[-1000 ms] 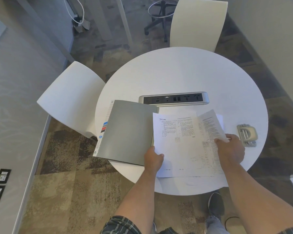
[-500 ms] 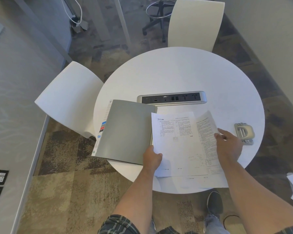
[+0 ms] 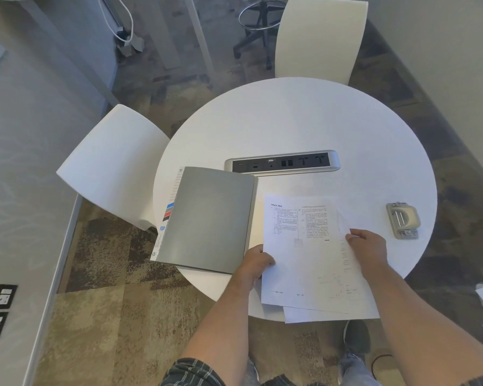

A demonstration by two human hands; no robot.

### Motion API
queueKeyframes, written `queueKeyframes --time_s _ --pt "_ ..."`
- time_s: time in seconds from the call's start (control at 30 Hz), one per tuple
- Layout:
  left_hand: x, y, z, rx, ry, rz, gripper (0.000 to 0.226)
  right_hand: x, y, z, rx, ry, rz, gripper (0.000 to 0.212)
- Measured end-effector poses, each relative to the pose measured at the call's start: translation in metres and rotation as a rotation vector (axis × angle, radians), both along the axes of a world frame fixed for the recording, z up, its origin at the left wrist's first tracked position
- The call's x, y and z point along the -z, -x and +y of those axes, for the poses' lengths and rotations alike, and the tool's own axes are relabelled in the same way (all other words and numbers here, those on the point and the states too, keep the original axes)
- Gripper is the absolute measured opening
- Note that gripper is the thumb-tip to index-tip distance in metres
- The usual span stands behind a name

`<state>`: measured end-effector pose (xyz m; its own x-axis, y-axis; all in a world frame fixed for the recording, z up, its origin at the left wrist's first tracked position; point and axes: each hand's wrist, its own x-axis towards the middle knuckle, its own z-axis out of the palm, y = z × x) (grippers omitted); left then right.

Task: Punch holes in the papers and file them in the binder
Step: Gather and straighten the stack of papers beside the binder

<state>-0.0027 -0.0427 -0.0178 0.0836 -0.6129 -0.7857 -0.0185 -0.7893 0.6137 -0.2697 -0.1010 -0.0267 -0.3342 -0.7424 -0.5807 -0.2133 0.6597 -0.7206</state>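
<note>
On the round white tabletop (image 3: 290, 121), left hand (image 3: 255, 263) and right hand (image 3: 368, 249) each pinch the loose white printed papers (image 3: 304, 260); square their edges before reaching for the grey metal hole punch (image 3: 402, 220).

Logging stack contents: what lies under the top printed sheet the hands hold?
Under the top printed white sheet, further white sheets poke out at its near and right edges. Their number and print are covered.

Printed papers (image 3: 304, 254) fanned at bench 6 o'clock edge, overhanging. Grey binder (image 3: 209, 218) closed, flat, at 9 o'clock. Metal hole punch (image 3: 403, 220) at 3 o'clock.
</note>
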Motion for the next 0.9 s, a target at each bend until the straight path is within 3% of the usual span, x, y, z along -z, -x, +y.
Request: queueKeyframes --time_s 0.17,0.27,0.4,0.5,0.67,0.8,0.9 --pt "0.004 0.003 0.001 -0.113 0.015 0.128 0.020 -0.004 -0.003 0.003 0.048 0.096 -0.126 0.028" --pt "0.004 0.007 0.001 -0.106 0.022 0.122 0.028 -0.004 -0.006 0.001 0.114 0.120 -0.171 0.027" --pt "0.003 0.010 -0.001 -0.074 0.030 0.129 0.038 -0.005 -0.014 -0.001 -0.001 0.058 -0.182 0.027" --pt "0.001 0.009 -0.002 -0.058 0.060 0.146 0.035 -0.016 -0.017 -0.002 -0.093 -0.016 -0.271 0.051" --pt "-0.013 0.004 -0.007 -0.056 0.139 0.246 0.043 -0.038 -0.018 -0.010 -0.256 0.093 -0.387 0.047" --pt "-0.027 -0.007 -0.014 -0.069 0.204 0.371 0.049 -0.045 -0.017 -0.016 -0.189 0.077 -0.580 0.051" --pt "-0.044 -0.016 -0.019 -0.001 0.236 0.425 0.050 -0.056 -0.017 -0.017 -0.292 0.069 -0.736 0.056"
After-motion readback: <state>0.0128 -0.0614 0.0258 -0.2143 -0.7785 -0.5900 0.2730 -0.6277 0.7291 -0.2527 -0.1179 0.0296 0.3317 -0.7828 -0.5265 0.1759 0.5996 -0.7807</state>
